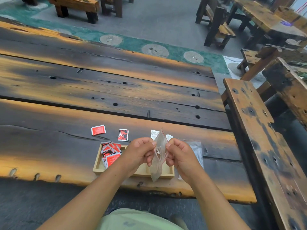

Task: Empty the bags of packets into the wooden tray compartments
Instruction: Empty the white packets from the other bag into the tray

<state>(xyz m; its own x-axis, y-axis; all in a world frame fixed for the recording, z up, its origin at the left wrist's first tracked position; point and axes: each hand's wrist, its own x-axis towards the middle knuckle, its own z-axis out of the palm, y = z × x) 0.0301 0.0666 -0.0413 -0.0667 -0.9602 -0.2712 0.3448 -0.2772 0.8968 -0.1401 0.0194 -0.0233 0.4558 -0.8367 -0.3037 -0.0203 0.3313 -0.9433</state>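
A scorched plank table [116, 90] stands in a room of rough benches. Near its front edge, a clear zip bag [159, 143] hangs over the right side of the wooden tray [98, 165]. The left hand [141, 150] and right hand [181, 153] pinch its mouth from either side. Red packets [110, 155] fill the tray's left compartment, and loose packets [98, 130] lie beyond. Parting the seal fully, then upending the bag low over the tray, should prevent spills.

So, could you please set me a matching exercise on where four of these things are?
Things: 1 clear zip bag; 2 red packet pile; 3 white packet; 4 second plastic bag.
Places: A lying right of the wooden tray; B tray's left compartment; C pinched by left hand and right hand; D table, beyond the hands.
Pairs: 1-C; 2-B; 3-D; 4-A.
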